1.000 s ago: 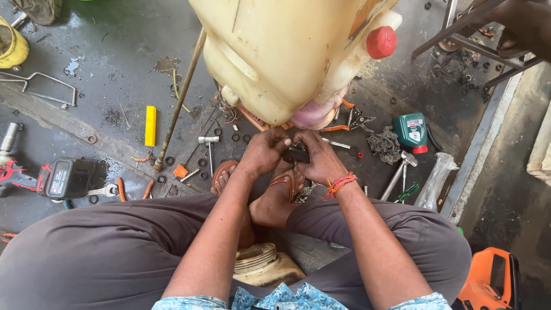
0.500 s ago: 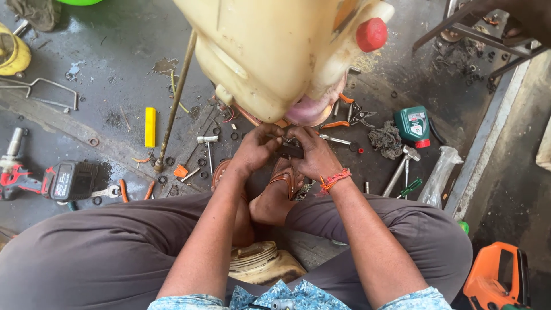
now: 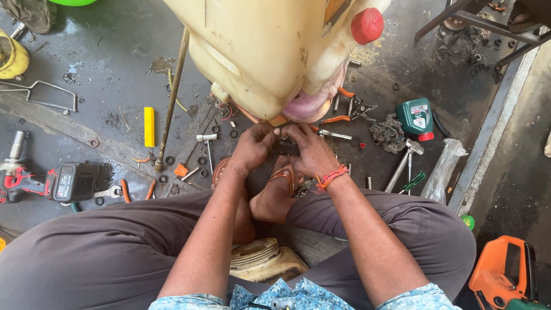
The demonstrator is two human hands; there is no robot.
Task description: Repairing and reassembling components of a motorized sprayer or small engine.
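Observation:
My left hand (image 3: 253,147) and my right hand (image 3: 311,150) meet just below a big cream plastic tank (image 3: 270,51) with a red cap (image 3: 367,26). Both hands pinch a small dark part (image 3: 285,148) between the fingers, right under the tank's base; the part is mostly hidden. An orange thread band circles my right wrist. I sit with knees apart in grey trousers, my sandalled feet under the hands.
A long rod (image 3: 172,97) leans left of the tank. On the wet concrete floor lie a yellow block (image 3: 149,126), a cordless impact wrench (image 3: 51,181), pliers (image 3: 350,112), a hammer (image 3: 404,158), a green can (image 3: 418,119), washers. An orange tool (image 3: 505,272) sits at the lower right.
The view has shifted slightly, so the tank and hands sit a little lower and nearer. My hands stay together on the small part under the tank.

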